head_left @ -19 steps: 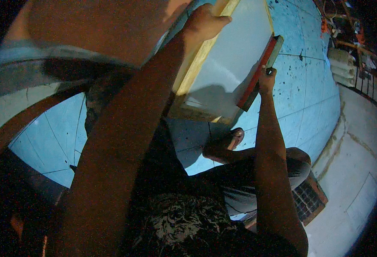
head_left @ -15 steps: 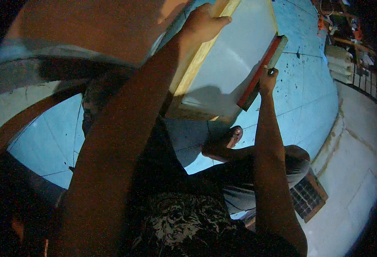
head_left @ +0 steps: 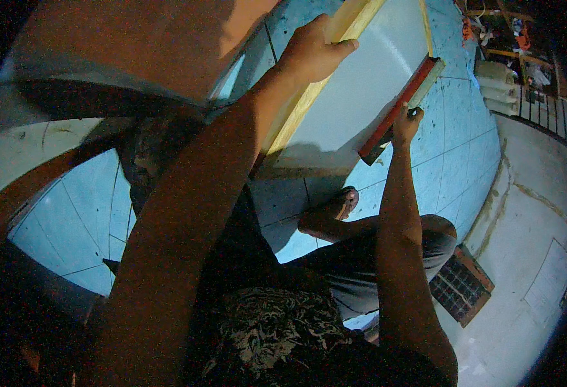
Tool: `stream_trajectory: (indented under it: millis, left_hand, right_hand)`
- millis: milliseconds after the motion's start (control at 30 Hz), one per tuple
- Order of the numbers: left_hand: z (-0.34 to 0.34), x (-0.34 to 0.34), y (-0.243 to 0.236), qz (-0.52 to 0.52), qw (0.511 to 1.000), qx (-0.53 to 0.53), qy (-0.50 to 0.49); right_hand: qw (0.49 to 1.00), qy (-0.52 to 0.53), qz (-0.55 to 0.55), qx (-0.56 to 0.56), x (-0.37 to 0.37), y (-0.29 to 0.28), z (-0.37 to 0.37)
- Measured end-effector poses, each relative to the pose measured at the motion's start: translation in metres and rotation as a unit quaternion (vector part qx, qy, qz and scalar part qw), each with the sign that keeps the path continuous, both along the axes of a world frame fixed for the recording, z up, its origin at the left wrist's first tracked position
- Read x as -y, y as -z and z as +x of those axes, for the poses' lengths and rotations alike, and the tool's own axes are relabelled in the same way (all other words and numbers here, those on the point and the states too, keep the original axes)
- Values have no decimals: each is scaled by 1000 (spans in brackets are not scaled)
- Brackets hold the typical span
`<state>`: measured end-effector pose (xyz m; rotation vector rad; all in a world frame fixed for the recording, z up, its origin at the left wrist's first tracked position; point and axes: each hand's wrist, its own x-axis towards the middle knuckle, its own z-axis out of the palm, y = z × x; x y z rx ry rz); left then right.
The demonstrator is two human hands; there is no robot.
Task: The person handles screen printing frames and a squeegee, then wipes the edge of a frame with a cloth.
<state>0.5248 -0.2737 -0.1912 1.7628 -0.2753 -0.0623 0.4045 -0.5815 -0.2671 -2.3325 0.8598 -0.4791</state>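
Observation:
My left hand (head_left: 316,55) grips the near-left, pale yellow wooden edge of a framed white screen (head_left: 367,77), held at a slant over the tiles. The screen's lower edge is darker and partly shadowed. My right hand (head_left: 406,119) is closed on a long, narrow bar (head_left: 393,122) with a red face and a greyish side, which lies along the right part of the screen. Whether the bar touches the mesh along its whole length I cannot tell.
A brown panel (head_left: 116,39) is at upper left. Light blue tiles (head_left: 464,135) surround my bent legs and foot. At right are a pale floor slab (head_left: 528,193), a grid-like framed piece (head_left: 457,290) and a cluttered rack (head_left: 509,39).
The screen and both my hands have shifted a little right and down in the view. My grip on the frame and on the bar looks the same.

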Motion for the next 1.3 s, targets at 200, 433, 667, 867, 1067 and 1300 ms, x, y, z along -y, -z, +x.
stream_trajectory:
  millis: [200, 433, 667, 867, 1067, 1300]
  left_hand:
    - [-7, 1, -7, -19, 1000, 5, 6]
    - [-9, 4, -16, 14, 1000, 0, 19]
    - [-9, 7, -21, -6, 999, 7, 31]
    - [-7, 9, -16, -4, 1000, -6, 27]
    - [-3, 10, -11, 18, 1000, 18, 10]
    - [-3, 12, -13, -24, 999, 40, 10]
  right_hand:
    - [998, -12, 42, 44, 5, -1, -6]
    - [995, -21, 66, 78, 13, 0, -11]
    - [995, -11, 58, 74, 9, -10, -14]
    - [992, -29, 72, 100, 9, -8, -11]
    - [994, -26, 59, 94, 5, -10, -10]
    - [996, -17, 38, 78, 11, -13, -9]
